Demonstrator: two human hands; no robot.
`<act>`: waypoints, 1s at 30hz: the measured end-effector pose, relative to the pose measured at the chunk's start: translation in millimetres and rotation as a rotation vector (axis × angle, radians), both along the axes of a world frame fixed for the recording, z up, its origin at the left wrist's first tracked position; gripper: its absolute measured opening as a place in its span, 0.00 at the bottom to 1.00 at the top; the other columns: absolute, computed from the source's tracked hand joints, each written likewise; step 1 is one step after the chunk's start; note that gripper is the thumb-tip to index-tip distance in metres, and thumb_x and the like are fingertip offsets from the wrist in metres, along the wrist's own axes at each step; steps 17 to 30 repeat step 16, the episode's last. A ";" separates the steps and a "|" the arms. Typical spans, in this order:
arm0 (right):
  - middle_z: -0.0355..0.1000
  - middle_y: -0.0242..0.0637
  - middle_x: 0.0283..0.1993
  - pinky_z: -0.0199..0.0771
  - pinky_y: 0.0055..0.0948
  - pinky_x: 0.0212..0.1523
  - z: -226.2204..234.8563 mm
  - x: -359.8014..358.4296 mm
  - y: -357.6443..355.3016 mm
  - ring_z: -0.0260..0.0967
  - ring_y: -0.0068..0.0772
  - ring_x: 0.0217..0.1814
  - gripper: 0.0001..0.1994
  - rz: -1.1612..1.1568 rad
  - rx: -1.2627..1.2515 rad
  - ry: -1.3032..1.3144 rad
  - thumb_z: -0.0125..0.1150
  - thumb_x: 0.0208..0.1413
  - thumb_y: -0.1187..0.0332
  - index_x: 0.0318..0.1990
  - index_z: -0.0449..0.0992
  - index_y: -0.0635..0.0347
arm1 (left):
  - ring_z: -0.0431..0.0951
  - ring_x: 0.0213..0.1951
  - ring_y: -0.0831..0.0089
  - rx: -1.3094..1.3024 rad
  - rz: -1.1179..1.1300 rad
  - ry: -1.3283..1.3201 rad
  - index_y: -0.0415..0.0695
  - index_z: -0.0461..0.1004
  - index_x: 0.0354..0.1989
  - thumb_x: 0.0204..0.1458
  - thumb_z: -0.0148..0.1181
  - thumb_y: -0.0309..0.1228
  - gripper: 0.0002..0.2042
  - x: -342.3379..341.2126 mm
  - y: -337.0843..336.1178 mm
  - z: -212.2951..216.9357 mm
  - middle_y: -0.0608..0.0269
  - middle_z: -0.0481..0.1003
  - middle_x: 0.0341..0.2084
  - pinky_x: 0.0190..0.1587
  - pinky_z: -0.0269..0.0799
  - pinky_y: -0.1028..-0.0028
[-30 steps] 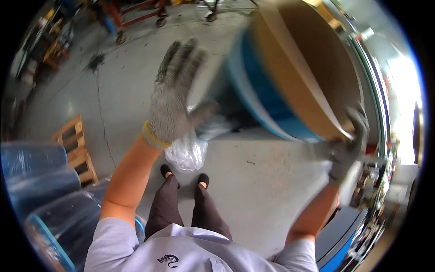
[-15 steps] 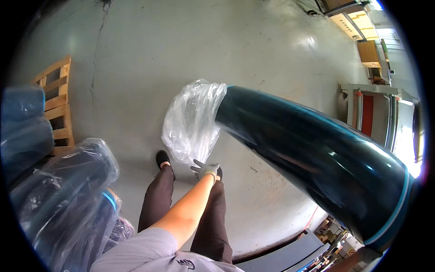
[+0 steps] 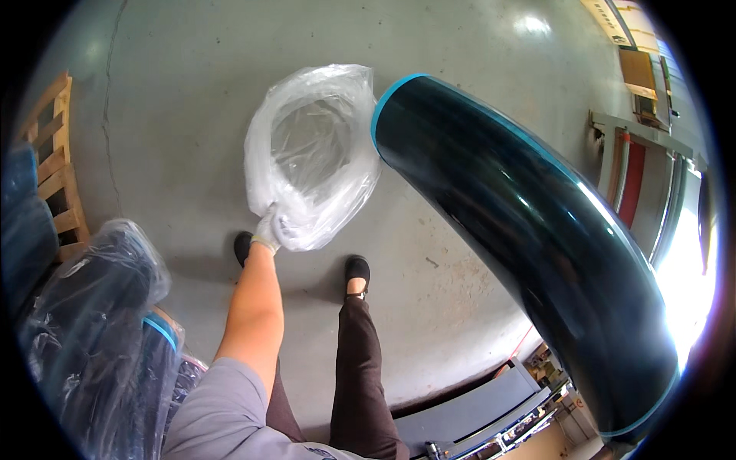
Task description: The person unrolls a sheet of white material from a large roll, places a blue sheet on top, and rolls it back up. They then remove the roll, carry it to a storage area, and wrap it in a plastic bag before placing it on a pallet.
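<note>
My left hand point(image 3: 268, 231), in a light grey glove, is closed on the near edge of a clear plastic bag point(image 3: 353, 165). The bag hangs in front of me, its bunched rim forming a wide ring with the floor visible through it. Just right of the bag is the end of a large dark roll point(image 3: 506, 207) with a light blue edge. The roll slants from the middle of the view down to the lower right. The bag's right side comes close to the roll's end; whether they touch is unclear. My right hand does not show; the roll's lower end fades into the dark rim.
Plastic-wrapped dark rolls point(image 3: 92, 307) lie at my left, beside a wooden pallet point(image 3: 57, 169). A grey bench-like surface point(image 3: 468, 414) is near the lower edge. Metal racking point(image 3: 652, 138) and a cardboard box point(image 3: 638, 73) stand at the right. My shoes point(image 3: 356, 270) are on the grey floor.
The bag has come off the roll's end and moved up and left, its rim now spread round. My left hand went from open fingers to gripping it. My feet stand wider apart.
</note>
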State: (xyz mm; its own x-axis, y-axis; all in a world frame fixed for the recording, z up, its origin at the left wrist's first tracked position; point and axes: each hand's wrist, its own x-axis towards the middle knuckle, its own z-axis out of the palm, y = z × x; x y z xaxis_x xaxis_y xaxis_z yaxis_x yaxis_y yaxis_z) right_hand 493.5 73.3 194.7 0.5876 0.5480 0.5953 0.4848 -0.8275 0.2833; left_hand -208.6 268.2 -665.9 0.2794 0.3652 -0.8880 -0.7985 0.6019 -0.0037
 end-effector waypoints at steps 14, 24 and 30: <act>0.78 0.41 0.40 0.74 0.34 0.29 70.0 56.6 -0.2 0.75 0.41 0.32 0.13 0.138 0.022 -0.232 0.65 0.53 0.60 0.39 0.80 0.61 | 0.78 0.36 0.69 0.831 -0.033 1.157 0.31 0.77 0.42 0.47 0.69 0.29 0.17 -71.7 206.7 606.4 0.56 0.79 0.36 0.41 0.76 0.72; 0.78 0.41 0.39 0.75 0.35 0.28 63.1 69.5 16.4 0.75 0.41 0.30 0.12 0.153 0.014 -0.364 0.65 0.53 0.61 0.38 0.80 0.60 | 0.78 0.36 0.69 0.936 0.209 1.234 0.31 0.77 0.42 0.48 0.69 0.29 0.16 -112.4 172.8 737.4 0.56 0.79 0.36 0.42 0.75 0.72; 0.78 0.41 0.39 0.75 0.35 0.28 63.1 69.5 16.4 0.75 0.41 0.30 0.12 0.153 0.014 -0.364 0.65 0.53 0.61 0.38 0.80 0.60 | 0.78 0.36 0.69 0.936 0.209 1.234 0.31 0.77 0.42 0.48 0.69 0.29 0.16 -112.4 172.8 737.4 0.56 0.79 0.36 0.42 0.75 0.72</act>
